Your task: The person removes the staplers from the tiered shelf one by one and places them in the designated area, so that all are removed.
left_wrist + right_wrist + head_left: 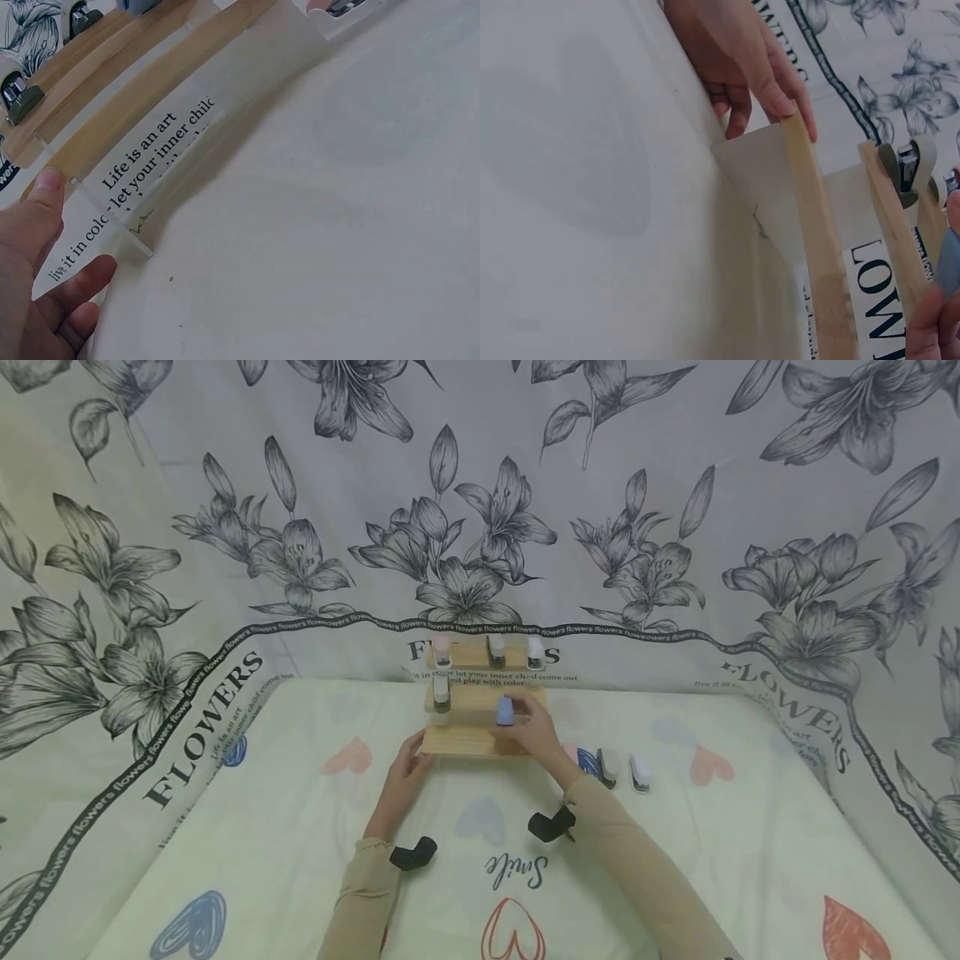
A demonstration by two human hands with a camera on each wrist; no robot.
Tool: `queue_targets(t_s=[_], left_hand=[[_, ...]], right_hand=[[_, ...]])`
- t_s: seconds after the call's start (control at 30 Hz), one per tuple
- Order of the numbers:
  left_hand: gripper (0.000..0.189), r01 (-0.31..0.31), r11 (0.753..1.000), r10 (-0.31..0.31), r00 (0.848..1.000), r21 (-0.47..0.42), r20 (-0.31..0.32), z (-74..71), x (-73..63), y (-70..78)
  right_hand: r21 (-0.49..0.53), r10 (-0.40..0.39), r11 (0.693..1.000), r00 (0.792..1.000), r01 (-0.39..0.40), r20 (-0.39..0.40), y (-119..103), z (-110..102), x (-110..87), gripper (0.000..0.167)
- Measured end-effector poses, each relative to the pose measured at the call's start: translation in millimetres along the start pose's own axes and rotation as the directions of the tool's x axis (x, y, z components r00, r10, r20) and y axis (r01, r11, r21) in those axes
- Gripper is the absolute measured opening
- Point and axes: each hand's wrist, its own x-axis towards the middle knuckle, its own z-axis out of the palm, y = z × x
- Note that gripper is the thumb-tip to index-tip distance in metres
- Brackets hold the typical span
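Observation:
A three-tier display stand (465, 742) has wooden shelves and clear side panels. My left hand (408, 772) grips the left end of its lowest shelf, the thumb (49, 184) on the wood and the other fingers by the clear panel. At the stand's right side, my right hand (536, 731) pinches a small blue stapler (505, 711) upright, close to the middle shelf; whether it touches the shelf is hard to tell. A grey-and-white stapler (441, 692) stands at the middle shelf's left. The top shelf carries a pink stapler (442, 649), a dark-and-beige stapler (496, 650) and a white stapler (535, 652).
To the right of the stand, a grey stapler (607, 768) and a white stapler (640, 772) lie on the cloth-covered table (480, 877). A flower-printed cloth (480, 485) hangs behind the stand.

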Motion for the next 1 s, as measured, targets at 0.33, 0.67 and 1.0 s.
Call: queue_targets(t_s=[0.33, 0.67, 1.0], left_hand=[[0.058, 0.012, 1.0, -0.012, 1.0, -0.006, 0.003, -0.3, 0.6, 5.0], [0.059, -0.008, 1.0, 0.008, 1.0, 0.002, 0.002, 0.7, -0.4, 1.5], [0.058, -0.014, 1.0, 0.014, 1.0, -0.007, -0.006, 0.8, -0.4, 0.9]], right_hand=[[0.08, 0.046, 0.996, 0.998, -0.049, 0.038, 7.9, -24.0, -29.7, 0.066], [-0.002, 0.045, 0.999, 0.999, -0.044, 0.03, 7.9, -50.0, -60.9, 0.062], [-0.087, 0.095, 0.992, 0.996, -0.094, 0.0, 27.9, -76.6, -92.7, 0.063]])
